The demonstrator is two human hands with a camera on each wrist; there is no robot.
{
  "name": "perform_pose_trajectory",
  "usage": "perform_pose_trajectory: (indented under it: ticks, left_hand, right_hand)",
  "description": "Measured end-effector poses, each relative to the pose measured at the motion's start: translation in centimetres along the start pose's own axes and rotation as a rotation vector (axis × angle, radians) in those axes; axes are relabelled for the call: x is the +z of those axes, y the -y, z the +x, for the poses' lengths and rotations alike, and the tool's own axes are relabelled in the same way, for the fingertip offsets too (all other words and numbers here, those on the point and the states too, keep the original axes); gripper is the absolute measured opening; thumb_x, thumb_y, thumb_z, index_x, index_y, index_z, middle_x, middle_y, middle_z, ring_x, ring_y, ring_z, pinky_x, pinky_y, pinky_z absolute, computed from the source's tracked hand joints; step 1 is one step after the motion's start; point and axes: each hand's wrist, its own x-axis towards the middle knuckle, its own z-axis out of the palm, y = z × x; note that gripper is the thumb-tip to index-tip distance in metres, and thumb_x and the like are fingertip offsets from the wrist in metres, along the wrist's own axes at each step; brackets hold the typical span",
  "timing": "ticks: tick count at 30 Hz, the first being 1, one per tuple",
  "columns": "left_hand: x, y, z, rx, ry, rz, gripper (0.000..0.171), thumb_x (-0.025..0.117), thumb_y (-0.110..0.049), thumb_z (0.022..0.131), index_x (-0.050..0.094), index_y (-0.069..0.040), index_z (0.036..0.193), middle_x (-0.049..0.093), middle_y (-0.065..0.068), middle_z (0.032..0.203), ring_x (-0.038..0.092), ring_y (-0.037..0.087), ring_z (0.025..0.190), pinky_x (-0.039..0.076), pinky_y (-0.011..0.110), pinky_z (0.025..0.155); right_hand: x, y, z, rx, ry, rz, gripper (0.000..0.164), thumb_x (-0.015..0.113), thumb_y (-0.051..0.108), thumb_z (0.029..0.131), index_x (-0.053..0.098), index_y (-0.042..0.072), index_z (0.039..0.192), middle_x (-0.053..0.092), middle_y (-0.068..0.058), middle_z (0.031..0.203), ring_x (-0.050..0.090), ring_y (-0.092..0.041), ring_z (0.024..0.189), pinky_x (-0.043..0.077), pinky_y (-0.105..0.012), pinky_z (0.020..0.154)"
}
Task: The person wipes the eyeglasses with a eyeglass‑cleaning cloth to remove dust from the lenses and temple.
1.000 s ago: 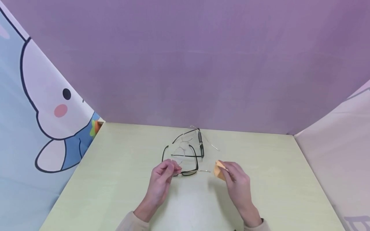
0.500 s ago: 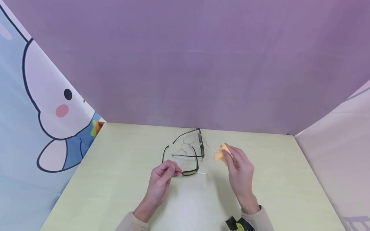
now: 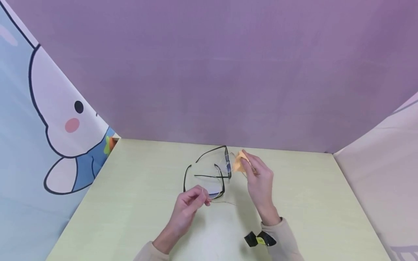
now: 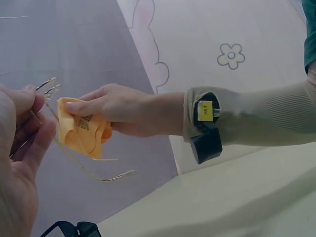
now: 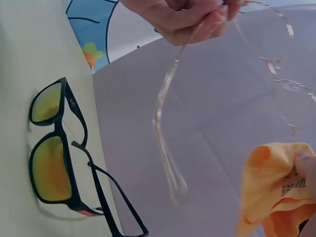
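Observation:
Thin gold wire-rimmed eyeglasses (image 5: 160, 108) are held in the air, temples unfolded. My left hand (image 3: 187, 206) pinches them near one end between thumb and fingers. In my right hand (image 3: 259, 181) is a crumpled orange cleaning cloth (image 4: 81, 131) with dark print, pinched between thumb and fingers. In the head view the cloth is right by the far end of the wire frame; whether it touches a lens I cannot tell. Below on the table lie two black-framed pairs, one of glasses (image 3: 223, 183) and one further back (image 3: 227, 159). The right wrist view shows black sunglasses (image 5: 52, 168) with yellow-orange lenses.
The pale table (image 3: 310, 203) is bounded by a purple cloth wall (image 3: 209, 79) at the back. Printed fabric (image 3: 19, 145) hangs at the left, and a pale curtain (image 3: 378, 174) at the right. My right wrist bears a black strapped device (image 4: 206, 136).
My right hand has moved away from me, then left, bringing the cloth up beside the far end of the wire glasses. The left hand has shifted slightly right and the glasses have tilted.

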Motion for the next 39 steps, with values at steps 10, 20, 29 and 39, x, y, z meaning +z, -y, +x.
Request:
perform_pose_trajectory:
  ticks: [10,20,29,39]
  left_hand:
    - [0.2,0.2,0.0,0.022,0.051,-0.030,0.026,0.048,0.004,0.104,0.071,-0.007,0.104,0.066,-0.007,0.101,0.064,0.006,0.095,0.056,0.022,0.087]
    - [-0.1,0.0,0.1,-0.161,0.276,-0.160,0.022,0.042,0.001,0.106,0.063,0.007,0.105,0.066,-0.006,0.107,0.065,0.008,0.102,0.055,0.025,0.096]
    - [0.1,-0.1,0.0,-0.142,0.284,-0.180,0.029,0.042,0.004,0.104,0.068,-0.009,0.104,0.064,-0.007,0.107,0.062,0.008,0.104,0.053,0.025,0.098]
    - [0.3,0.2,-0.2,-0.002,0.292,-0.084,0.016,0.043,0.006,0.103,0.056,0.016,0.100,0.064,-0.006,0.109,0.059,0.008,0.105,0.051,0.025,0.097]
  right_hand:
    - [0.8,-0.8,-0.4,-0.006,0.050,-0.068,0.013,0.075,-0.001,0.091,0.077,0.000,0.104,0.076,-0.010,0.091,0.062,-0.010,0.069,0.050,-0.010,0.059]
    - [1.2,-0.3,-0.5,-0.132,-0.042,-0.092,0.020,0.076,-0.010,0.086,0.077,0.001,0.103,0.078,-0.012,0.091,0.068,-0.018,0.068,0.053,-0.011,0.062]
    - [1.0,-0.3,-0.5,-0.128,-0.023,-0.070,0.020,0.076,-0.009,0.087,0.077,0.001,0.104,0.077,-0.012,0.093,0.063,-0.012,0.069,0.051,-0.010,0.065]
    - [0.1,-1.6,-0.9,-0.107,-0.010,-0.095,0.019,0.076,-0.010,0.087,0.077,0.000,0.103,0.076,-0.013,0.092,0.067,-0.016,0.074,0.054,-0.009,0.071]
